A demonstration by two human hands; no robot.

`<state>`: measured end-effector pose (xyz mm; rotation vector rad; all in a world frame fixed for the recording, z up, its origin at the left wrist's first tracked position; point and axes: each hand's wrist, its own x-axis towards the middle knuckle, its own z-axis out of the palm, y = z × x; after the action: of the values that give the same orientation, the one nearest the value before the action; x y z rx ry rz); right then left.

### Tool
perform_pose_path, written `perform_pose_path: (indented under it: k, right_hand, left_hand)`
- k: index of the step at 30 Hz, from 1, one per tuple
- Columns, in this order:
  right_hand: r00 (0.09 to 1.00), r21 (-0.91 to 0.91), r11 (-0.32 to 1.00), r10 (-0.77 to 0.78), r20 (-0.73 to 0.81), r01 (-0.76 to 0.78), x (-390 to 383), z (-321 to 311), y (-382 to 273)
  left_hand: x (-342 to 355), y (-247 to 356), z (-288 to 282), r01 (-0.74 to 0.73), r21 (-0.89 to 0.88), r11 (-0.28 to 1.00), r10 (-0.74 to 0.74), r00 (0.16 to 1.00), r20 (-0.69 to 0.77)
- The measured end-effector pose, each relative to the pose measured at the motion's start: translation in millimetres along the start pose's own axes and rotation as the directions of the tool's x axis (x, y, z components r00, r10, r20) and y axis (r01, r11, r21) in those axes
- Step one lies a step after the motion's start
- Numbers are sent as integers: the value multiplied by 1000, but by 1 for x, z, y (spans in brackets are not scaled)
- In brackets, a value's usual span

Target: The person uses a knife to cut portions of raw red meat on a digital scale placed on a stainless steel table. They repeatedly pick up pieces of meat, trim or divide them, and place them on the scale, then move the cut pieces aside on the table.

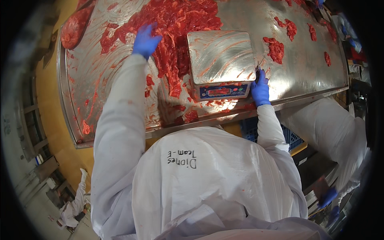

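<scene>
Evidently, taking the scale (221, 56) as the clock's centre, the pile of red meat (176, 19) is lying at ten to eleven o'clock on the steel table (306, 76), with a ragged tongue trailing down toward nine. The left hand (146, 40) is resting at about ten o'clock over the pile's edge, its fingers loosely spread and visibly gripping nothing. The right hand (261, 90) is sitting at four o'clock, just beside the scale; a thin metallic tip (259, 64) is showing near its fingertips, but I cannot tell whether they are closing on it.

Judging by its wet, sagging look, the meat is likely being soft, limp, slippery and heavy in bulk; a whole hand under a thick part should be holding better than a pinch at the stringy ends. The scale's left side is crowding the pile. Bare steel is stretching toward three o'clock, past small meat pieces (276, 51) at two to three, while a raised rim (306, 98) is bounding the near side.
</scene>
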<state>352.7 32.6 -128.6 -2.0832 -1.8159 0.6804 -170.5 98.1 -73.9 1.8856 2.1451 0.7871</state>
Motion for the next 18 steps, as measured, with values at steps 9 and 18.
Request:
perform_pose_path:
  k: [9, 18]
  right_hand:
    - [1000, -8, 1000, -22, -10, 22, -6, -7, -3]
    - [998, 643, 765, 60, 1, -47, 2, -17, 5]
  left_hand:
    - [-124, 20, 1, -102, 196, 975, -21, 841, 540]
    - [-228, 50, -42, -182, -117, 976, 217, 842, 493]
